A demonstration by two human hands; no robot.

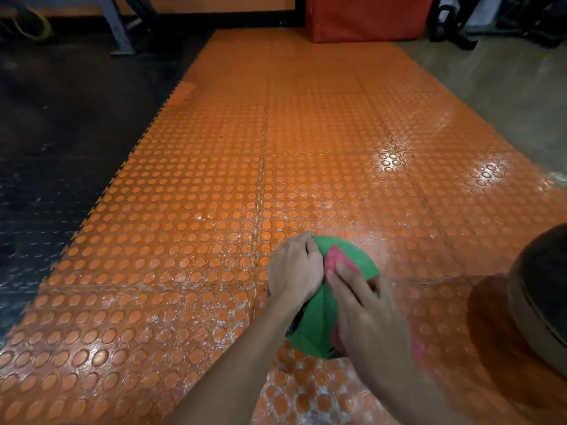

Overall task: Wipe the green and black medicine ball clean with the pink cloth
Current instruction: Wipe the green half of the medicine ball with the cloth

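Pressing pink cloth (336, 256) on medicine ball (313, 326), right hand (368, 314); left hand (294, 268) gripping

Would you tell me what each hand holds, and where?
The left hand grips the ball over its upper left side. The right hand only presses the cloth flat on the ball's top.

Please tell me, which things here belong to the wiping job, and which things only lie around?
For the job: ball; pink cloth; left hand, holding the ball; right hand, pressing the cloth on it.

Lying about: red box; dark round thing; metal frame.
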